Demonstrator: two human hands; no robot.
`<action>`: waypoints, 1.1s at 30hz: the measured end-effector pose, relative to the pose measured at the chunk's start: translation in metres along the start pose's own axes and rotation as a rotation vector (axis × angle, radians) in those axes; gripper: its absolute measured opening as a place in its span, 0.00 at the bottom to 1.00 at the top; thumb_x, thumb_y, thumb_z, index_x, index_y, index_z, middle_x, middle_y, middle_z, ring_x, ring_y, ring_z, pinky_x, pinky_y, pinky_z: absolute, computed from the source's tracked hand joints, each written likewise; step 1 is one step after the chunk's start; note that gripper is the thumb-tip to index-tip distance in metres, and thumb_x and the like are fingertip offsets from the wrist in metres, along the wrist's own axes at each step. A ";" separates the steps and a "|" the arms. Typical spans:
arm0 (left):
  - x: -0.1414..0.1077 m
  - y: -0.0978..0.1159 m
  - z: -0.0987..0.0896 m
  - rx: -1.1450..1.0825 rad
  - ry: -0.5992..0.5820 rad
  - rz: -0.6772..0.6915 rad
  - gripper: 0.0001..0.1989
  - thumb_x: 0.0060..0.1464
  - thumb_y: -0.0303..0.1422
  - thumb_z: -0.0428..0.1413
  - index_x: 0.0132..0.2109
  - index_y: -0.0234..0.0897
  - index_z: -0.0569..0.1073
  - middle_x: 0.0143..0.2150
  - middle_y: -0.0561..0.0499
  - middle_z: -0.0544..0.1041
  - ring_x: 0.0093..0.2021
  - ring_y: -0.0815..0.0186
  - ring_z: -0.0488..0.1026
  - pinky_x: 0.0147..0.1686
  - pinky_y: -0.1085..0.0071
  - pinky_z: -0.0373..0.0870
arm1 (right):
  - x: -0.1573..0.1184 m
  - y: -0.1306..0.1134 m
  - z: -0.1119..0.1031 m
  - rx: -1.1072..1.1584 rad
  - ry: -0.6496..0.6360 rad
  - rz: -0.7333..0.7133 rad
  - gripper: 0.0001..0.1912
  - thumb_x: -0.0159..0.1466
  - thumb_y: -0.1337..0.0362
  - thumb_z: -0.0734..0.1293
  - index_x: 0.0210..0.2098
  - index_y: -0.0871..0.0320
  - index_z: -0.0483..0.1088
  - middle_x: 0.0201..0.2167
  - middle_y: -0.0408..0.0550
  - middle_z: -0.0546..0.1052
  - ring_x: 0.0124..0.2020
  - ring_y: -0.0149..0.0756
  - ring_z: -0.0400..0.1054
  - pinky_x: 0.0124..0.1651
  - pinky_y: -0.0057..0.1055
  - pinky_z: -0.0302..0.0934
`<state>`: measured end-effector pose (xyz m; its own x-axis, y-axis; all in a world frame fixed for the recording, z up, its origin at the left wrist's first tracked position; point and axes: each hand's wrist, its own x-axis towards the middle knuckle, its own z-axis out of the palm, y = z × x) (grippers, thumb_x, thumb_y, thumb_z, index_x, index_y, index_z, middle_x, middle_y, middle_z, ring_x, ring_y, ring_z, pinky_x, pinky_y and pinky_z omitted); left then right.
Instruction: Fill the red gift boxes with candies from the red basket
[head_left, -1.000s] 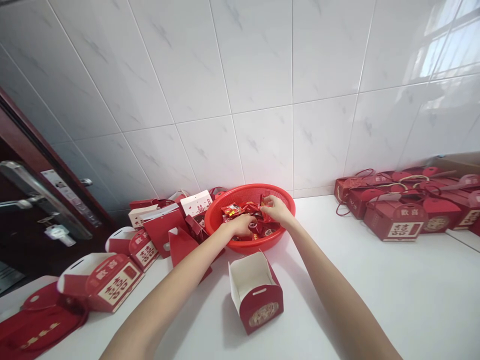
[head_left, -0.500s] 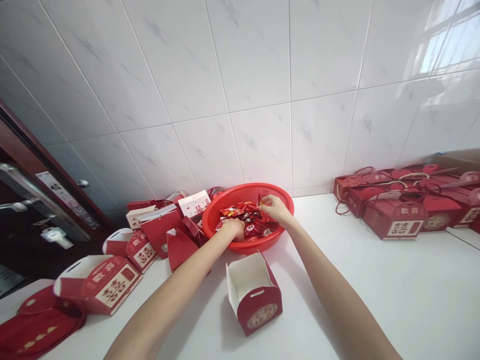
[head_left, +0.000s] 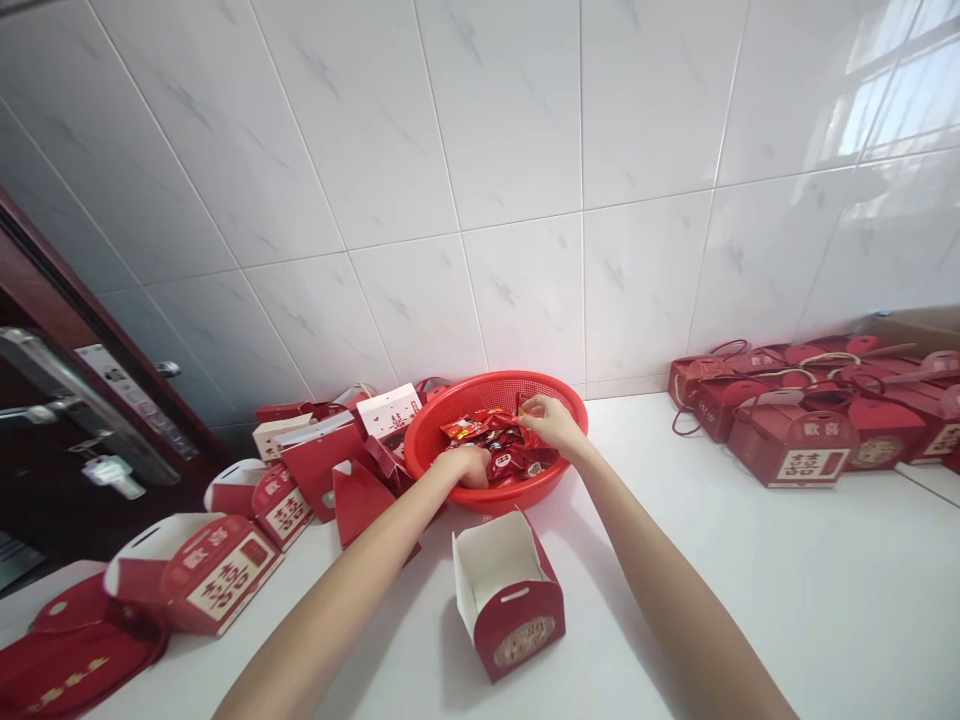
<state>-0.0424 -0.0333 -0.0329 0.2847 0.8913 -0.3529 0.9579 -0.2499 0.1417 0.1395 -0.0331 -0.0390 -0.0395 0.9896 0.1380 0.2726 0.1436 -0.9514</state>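
Red-wrapped candies (head_left: 517, 462) lie heaped in a red plastic basket (head_left: 566, 476) with a mesh wall. My left hand (head_left: 470, 465) reaches into the near left side of the heap, its fingers curled downward; what they grip, if anything, is hidden. On the far right side, my right hand (head_left: 551, 420) is closed in a pinch on a small wrapped candy (head_left: 523, 407). In front of the basket, between my forearms, stands an open red gift box (head_left: 517, 630) with a pale interior, a slot in its front flap and a round emblem.
Several red boxes (head_left: 225, 575) and a red pouch (head_left: 75, 650) line the left side of the white table (head_left: 675, 600). More closed red boxes with cord handles (head_left: 795, 445) are grouped at the right. A tiled wall (head_left: 525, 290) runs behind; a door with keys (head_left: 112, 475) stands at far left.
Both hands remain in the basket with only slight finger movement. The whole view has shifted down a little; the boxes and basket keep their places.
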 end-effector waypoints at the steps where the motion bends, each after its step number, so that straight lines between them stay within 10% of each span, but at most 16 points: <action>1: -0.003 -0.001 -0.001 -0.059 0.012 0.001 0.08 0.29 0.27 0.64 0.23 0.36 0.74 0.23 0.48 0.77 0.28 0.56 0.77 0.29 0.68 0.72 | 0.000 0.000 0.000 0.002 -0.001 0.001 0.12 0.56 0.66 0.69 0.40 0.59 0.73 0.44 0.55 0.78 0.45 0.42 0.73 0.46 0.34 0.66; 9: -0.006 0.004 -0.011 -0.639 0.283 0.137 0.06 0.50 0.31 0.56 0.36 0.34 0.75 0.32 0.52 0.77 0.34 0.67 0.76 0.35 0.72 0.74 | -0.001 -0.003 0.000 0.063 -0.046 -0.007 0.07 0.56 0.70 0.69 0.36 0.58 0.71 0.34 0.47 0.78 0.36 0.36 0.74 0.38 0.29 0.67; 20: -0.009 0.009 -0.010 -0.879 0.321 0.243 0.26 0.54 0.27 0.60 0.59 0.34 0.66 0.47 0.44 0.77 0.38 0.66 0.78 0.40 0.67 0.77 | -0.007 -0.008 -0.002 0.130 -0.184 -0.017 0.05 0.55 0.70 0.69 0.33 0.59 0.72 0.23 0.43 0.75 0.26 0.34 0.72 0.33 0.31 0.67; 33: -0.019 0.021 -0.009 -0.312 -0.180 0.239 0.09 0.42 0.32 0.64 0.35 0.42 0.83 0.32 0.54 0.82 0.37 0.61 0.78 0.42 0.69 0.71 | 0.001 0.000 -0.001 0.189 0.102 -0.008 0.07 0.53 0.64 0.65 0.29 0.54 0.61 0.29 0.41 0.70 0.32 0.34 0.69 0.35 0.30 0.65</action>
<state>-0.0280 -0.0516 -0.0145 0.5261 0.7348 -0.4282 0.8145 -0.2904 0.5023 0.1406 -0.0319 -0.0384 0.0591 0.9847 0.1637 0.0868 0.1583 -0.9836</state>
